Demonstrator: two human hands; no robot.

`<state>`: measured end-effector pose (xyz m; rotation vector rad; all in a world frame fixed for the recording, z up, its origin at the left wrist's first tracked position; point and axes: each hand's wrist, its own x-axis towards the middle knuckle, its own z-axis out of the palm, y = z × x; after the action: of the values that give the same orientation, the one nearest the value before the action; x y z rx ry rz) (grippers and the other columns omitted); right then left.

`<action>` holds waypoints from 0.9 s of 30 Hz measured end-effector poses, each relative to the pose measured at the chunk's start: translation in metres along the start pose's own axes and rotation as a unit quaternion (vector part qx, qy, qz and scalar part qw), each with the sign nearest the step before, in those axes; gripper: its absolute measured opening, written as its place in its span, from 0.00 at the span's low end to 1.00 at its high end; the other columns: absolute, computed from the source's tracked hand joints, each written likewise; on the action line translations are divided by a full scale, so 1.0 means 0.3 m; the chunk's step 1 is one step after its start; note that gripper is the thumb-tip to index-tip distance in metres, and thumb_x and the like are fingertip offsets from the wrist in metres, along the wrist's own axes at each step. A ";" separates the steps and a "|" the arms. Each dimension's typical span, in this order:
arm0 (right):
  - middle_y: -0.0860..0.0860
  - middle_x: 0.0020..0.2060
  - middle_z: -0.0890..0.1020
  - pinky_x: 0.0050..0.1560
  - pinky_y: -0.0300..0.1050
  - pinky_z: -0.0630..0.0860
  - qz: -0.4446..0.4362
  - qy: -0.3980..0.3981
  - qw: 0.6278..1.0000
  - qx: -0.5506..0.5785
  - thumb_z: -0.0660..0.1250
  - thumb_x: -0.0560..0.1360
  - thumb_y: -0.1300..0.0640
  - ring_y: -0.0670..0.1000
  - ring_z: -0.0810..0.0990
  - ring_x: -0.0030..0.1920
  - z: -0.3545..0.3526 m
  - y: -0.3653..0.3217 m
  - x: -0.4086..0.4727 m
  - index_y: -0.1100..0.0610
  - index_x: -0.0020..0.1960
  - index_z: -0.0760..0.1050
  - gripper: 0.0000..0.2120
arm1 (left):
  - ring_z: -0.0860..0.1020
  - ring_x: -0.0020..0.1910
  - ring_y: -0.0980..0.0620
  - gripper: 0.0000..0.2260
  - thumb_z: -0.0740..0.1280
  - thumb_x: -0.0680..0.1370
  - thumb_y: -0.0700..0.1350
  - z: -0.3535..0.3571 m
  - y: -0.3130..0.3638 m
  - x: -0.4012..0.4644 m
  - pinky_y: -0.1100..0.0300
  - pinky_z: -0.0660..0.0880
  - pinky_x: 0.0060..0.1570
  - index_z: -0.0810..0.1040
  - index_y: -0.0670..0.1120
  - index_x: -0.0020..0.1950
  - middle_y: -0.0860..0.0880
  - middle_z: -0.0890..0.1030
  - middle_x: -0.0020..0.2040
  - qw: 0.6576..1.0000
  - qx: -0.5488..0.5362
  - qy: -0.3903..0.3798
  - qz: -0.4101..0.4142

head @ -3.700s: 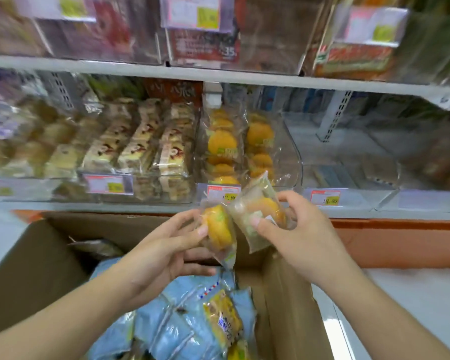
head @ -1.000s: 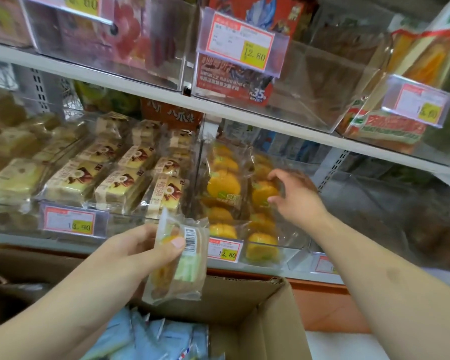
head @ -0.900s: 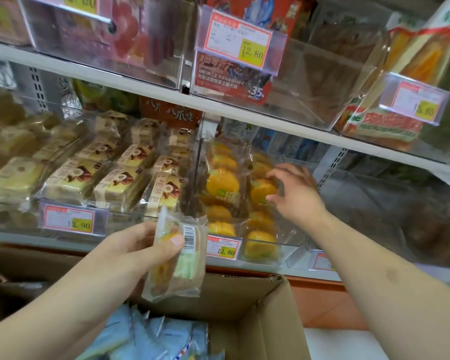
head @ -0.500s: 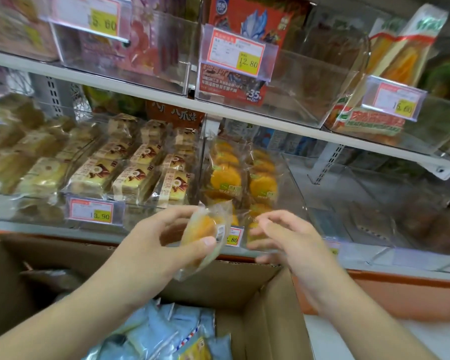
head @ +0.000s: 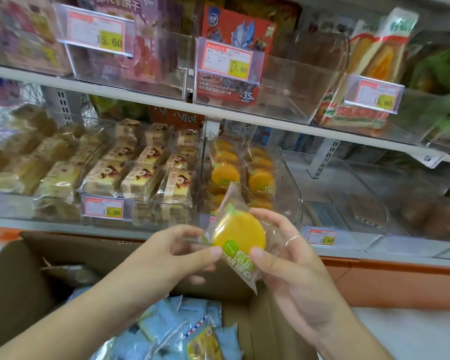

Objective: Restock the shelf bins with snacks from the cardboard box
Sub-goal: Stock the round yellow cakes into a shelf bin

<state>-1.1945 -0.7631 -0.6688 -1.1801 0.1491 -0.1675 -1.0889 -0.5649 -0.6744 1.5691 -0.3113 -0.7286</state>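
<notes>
Both hands are on one orange cake packet [head: 238, 236], held up over the open cardboard box [head: 18, 287] right in front of the shelf: left hand [head: 177, 255] pinches its left edge with thumb and fingers, right hand [head: 291, 266] grips the right side, thumb on the label. Straight behind it sits the clear bin [head: 292, 203] already stacked with the same orange cakes, and the box has a pile of blue packets [head: 172, 331] in the bottom

Free room in right-hand bin [head: 348, 203]
</notes>
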 end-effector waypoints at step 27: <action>0.40 0.63 0.80 0.73 0.56 0.69 -0.183 0.037 0.682 -0.707 0.77 0.76 0.53 0.51 0.69 0.69 -0.106 0.000 0.659 0.43 0.62 0.84 0.16 | 0.48 0.85 0.53 0.35 0.55 0.80 0.66 -0.173 -0.130 0.274 0.51 0.49 0.78 0.58 0.53 0.85 0.57 0.56 0.85 0.714 0.650 0.073 0.250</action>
<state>-1.0076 -0.8329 -0.6863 -2.7874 0.0925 -0.5042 -1.0033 -0.5671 -0.7347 2.6476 -1.2721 0.2074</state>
